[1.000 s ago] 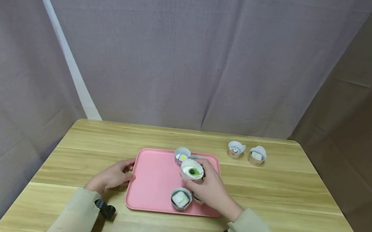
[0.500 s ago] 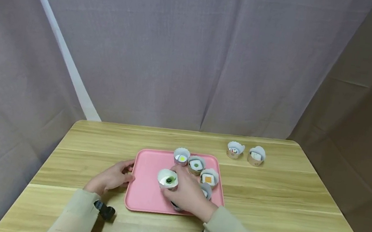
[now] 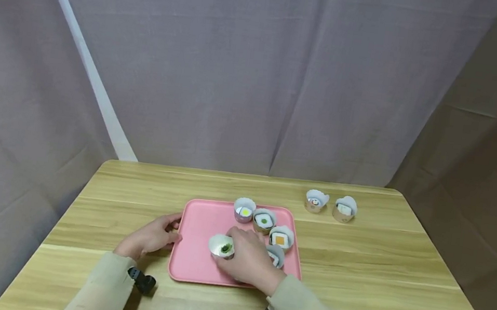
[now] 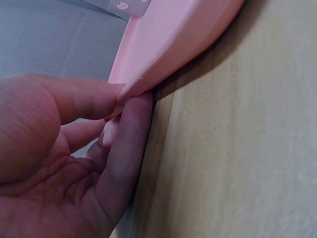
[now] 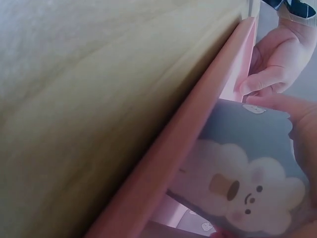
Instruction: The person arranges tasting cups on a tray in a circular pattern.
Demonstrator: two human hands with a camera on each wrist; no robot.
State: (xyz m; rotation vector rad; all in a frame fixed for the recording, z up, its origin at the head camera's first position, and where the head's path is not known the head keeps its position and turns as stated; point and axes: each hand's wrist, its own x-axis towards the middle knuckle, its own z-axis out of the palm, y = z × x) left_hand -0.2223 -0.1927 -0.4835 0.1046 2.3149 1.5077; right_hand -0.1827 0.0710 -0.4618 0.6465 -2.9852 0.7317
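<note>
Two hands up front: the right hand [image 3: 250, 260] curls round one cup [image 3: 215, 241], now a touch toward nine o'clock of the pink tray's [image 3: 189, 265] centre, further that way than a second ago; whether it's touching down, I can't tell. The left hand [image 3: 150, 236] pinches the rim at nine o'clock. Four more cups [image 3: 281, 252] show, arcing twelve to three. Beyond, at two o'clock: two cups [image 3: 312, 206] on the table [image 3: 372, 255].
</note>
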